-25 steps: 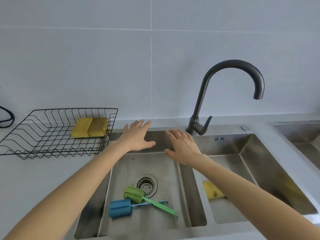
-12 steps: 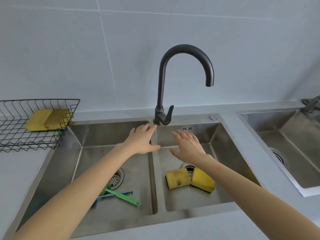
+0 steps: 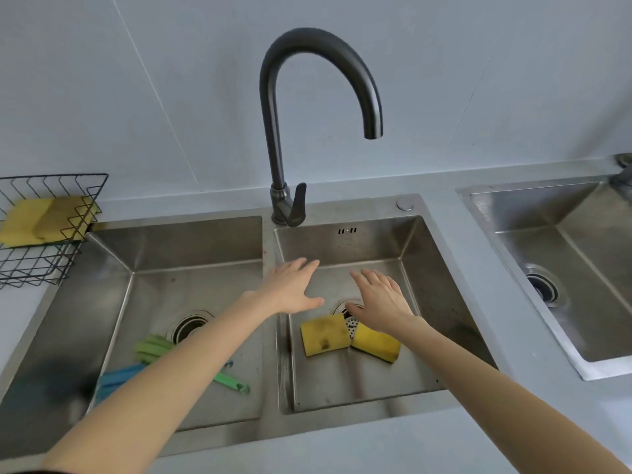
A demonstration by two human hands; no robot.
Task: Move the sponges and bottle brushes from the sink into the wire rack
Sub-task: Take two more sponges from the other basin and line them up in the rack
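1. Double steel sink [image 3: 270, 419] set in a pale grey counter [image 3: 342, 449]; a black tap [image 3: 273, 131] stands on the rim at the back, over the divider between the two basins.
2. Left hand [image 3: 290, 289]: palm down, fingers spread apart, holding nothing. It hovers over the divider, reaching toward the right basin.
3. Right hand [image 3: 379, 302]: palm down, fingers spread, holding nothing. It hovers over the right basin's drain [image 3: 350, 318], partly hiding it. Whether it touches anything below cannot be told.
4. Right basin, two yellow sponges on the floor next to the drain: the stained sponge [image 3: 325, 335] lies to the left, the second sponge [image 3: 376, 343] to the right, tilted, just below the right wrist. Their near corners appear to meet; contact not certain.
5. Left basin, two bottle brushes near its drain [image 3: 189, 326]: the green brush [image 3: 154, 347] has its head next to the drain and its handle runs toward the divider; the blue brush [image 3: 116, 378] lies nearer the front. The left forearm crosses over both and hides their middle parts.
6. Wire rack [image 3: 51, 268]: black, on the counter just beyond the left basin's far left corner, cut off by the picture edge. Two yellowish sponges [image 3: 44, 220] already lie flat inside it, side by side and touching.
7. A second, separate sink [image 3: 564, 268] is sunk into the counter at the far right.
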